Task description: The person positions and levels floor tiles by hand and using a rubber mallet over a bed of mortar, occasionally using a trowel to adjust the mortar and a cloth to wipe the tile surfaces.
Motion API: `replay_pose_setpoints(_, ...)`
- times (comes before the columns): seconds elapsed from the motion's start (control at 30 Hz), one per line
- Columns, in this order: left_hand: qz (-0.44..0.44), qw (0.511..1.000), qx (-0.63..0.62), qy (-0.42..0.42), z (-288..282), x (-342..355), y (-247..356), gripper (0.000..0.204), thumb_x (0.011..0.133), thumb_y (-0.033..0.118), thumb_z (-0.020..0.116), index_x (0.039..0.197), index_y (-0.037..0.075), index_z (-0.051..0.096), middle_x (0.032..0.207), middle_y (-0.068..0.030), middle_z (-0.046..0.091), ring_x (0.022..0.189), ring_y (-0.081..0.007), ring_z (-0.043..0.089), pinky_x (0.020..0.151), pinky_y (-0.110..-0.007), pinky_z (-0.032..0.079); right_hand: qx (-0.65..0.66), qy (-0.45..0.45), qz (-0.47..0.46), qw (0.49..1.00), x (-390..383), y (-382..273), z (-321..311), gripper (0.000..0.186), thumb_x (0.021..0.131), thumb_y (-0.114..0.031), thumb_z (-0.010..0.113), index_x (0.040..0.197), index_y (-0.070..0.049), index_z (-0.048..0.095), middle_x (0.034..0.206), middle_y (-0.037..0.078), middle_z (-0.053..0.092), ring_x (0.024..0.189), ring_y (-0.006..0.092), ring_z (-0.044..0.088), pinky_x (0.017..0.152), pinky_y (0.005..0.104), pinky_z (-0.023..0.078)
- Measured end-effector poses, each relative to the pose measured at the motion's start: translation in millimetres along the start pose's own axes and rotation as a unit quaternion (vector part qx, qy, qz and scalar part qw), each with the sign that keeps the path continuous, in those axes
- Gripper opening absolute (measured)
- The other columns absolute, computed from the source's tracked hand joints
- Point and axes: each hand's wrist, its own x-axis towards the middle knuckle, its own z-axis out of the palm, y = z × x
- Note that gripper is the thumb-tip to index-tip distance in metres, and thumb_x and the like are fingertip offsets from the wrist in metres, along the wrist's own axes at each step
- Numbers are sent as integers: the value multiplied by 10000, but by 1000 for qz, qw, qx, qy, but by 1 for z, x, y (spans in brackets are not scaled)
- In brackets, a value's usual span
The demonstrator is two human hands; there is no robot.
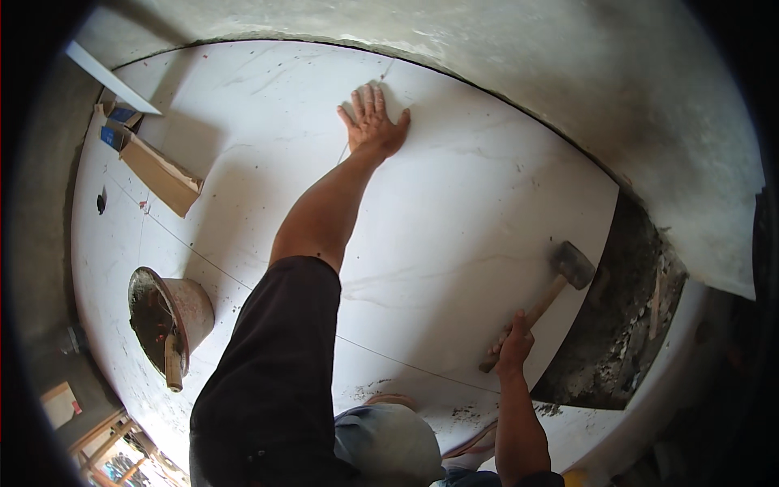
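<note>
The mallet point(546, 301) is in the right hand point(516, 344), over the right-hand part of the pale tile point(475, 211). Its long axis runs diagonally: the butt lies to the near left of the fist, and the head point(573, 265) lies beyond it, ahead and to the right. The right hand is closed around the lower handle, leaving a short end projecting. The head is positioned near the tile's right edge, beside the dark bare strip point(596, 325). Contact between head and tile cannot be determined.

The left hand point(375, 130) holds nothing; it is laid palm down on the tiled surface, fingers spread, near the far wall point(527, 73). It is well apart from the mallet, ahead and to the left of it; the right hand is the nearer.

A thin joint point(414, 362) passes between the tile's middle and the person's knees. Outward to the left are a bucket point(191, 304) with a wooden handle point(173, 361) across its rim, and a cardboard piece point(160, 174).
</note>
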Motion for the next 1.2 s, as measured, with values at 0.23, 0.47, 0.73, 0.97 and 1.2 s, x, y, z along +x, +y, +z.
replay_pose_setpoints(0.23,62,998,-14,21,7,-19,0,822,920,586,283,1498,38,83,1575,-132,43,1458,-256,-17,1165,-444,-40,-19,48,-15,999,13,12,-1,444,905,-486,560,774,-80,436,550,-4,364,346,122,374,318,302,361)
replay_pose_setpoints(0.47,68,997,-43,11,-2,-34,0,783,935,550,267,1502,48,69,1575,-131,26,1456,-262,-38,1161,-453,-57,-72,65,-55,994,2,1,10,468,884,-557,543,772,-119,423,508,-21,347,361,128,379,370,324,378)
replay_pose_setpoints(0.73,53,997,-47,2,-7,-26,-1,790,924,562,293,1507,78,70,1574,-130,28,1458,-245,-43,1159,-458,-61,18,-55,-254,965,-4,-109,119,430,949,-478,488,765,-97,406,555,-19,359,398,112,386,364,303,379)
replay_pose_setpoints(0.97,40,999,-19,-22,-11,-31,-11,780,924,561,284,1510,92,70,1578,-112,18,1458,-233,-48,1162,-450,-60,-122,-114,-265,950,14,-115,118,520,956,-569,387,765,-86,406,556,-11,366,400,107,383,366,287,356)
replay_pose_setpoints(1.2,39,999,-27,-25,-11,-27,-4,776,925,557,283,1511,99,63,1579,-108,15,1458,-230,-53,1163,-444,-58,-115,-14,-174,978,30,-105,73,572,920,-648,364,762,-98,361,540,-18,332,375,96,334,336,277,320)
